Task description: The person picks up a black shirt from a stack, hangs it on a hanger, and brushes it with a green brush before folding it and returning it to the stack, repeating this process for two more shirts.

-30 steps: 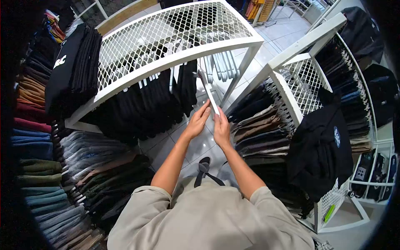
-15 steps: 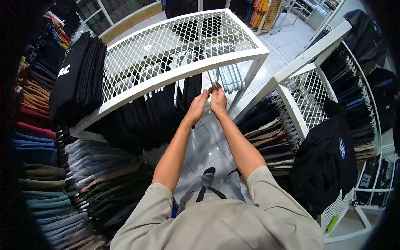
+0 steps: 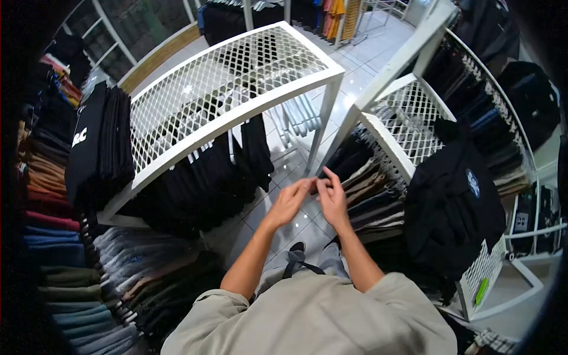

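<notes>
My left hand (image 3: 289, 203) and my right hand (image 3: 333, 203) meet at the fingertips in front of my body, above the tiled floor. Both are closed in a pinch, with one finger of the right raised. Whatever they may hold between them is too small to tell. Behind them stands a white rack with a mesh top (image 3: 231, 77). White hangers (image 3: 296, 118) hang under its right end, and black garments (image 3: 201, 183) hang further left along it.
Folded black clothes (image 3: 103, 148) lie on the rack's left end. Coloured garments (image 3: 53, 228) hang at the far left. On the right are a second white mesh rack (image 3: 408, 118) with hanging trousers (image 3: 370, 189) and a black garment with a round logo (image 3: 452, 207).
Both hands have moved down and back toward my body, away from the white hangers. The view has shifted, and the right hand has one finger raised.
</notes>
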